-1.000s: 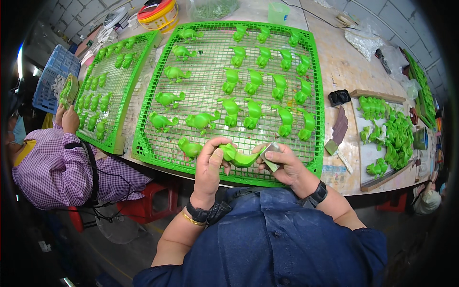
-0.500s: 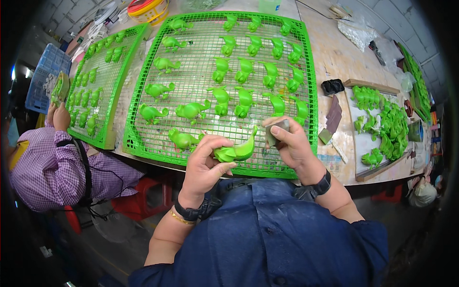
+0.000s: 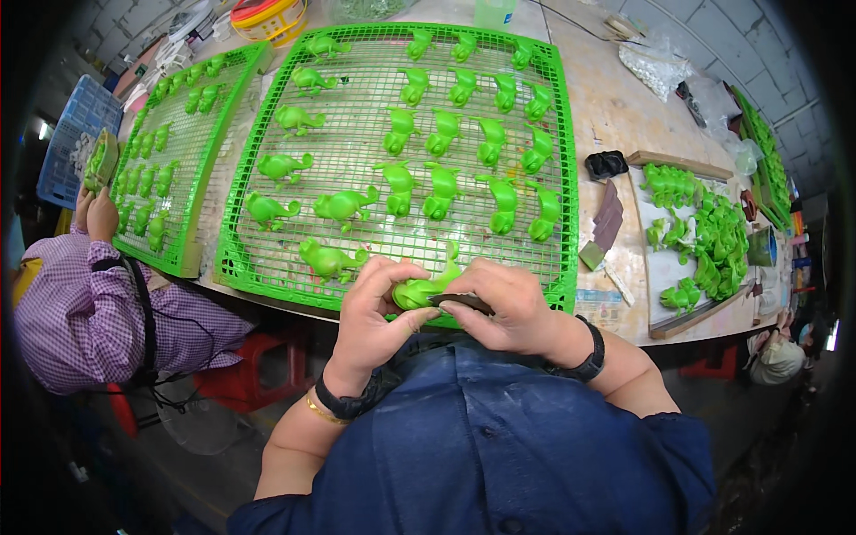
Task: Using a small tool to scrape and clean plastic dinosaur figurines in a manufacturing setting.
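Note:
My left hand is closed around a glossy green chameleon figurine in front of my chest; its curled tail points up and away. Pinched in my right hand is a folded dark piece of sandpaper, which meets the figurine's near right side. The fingers hide part of both things. Just beyond my hands lies a large green mesh tray, where several more chameleon figurines stand in rows.
To the right, a white board holds a heap of green pieces, beside sandpaper scraps and a black object. At left, a co-worker's checked sleeve is next to a second mesh tray. A yellow bucket stands behind.
My right hand has moved left and down, bringing the sandpaper from apart onto the figurine. The figurine has tilted so its tail stands more upright. The whole view has shifted slightly.

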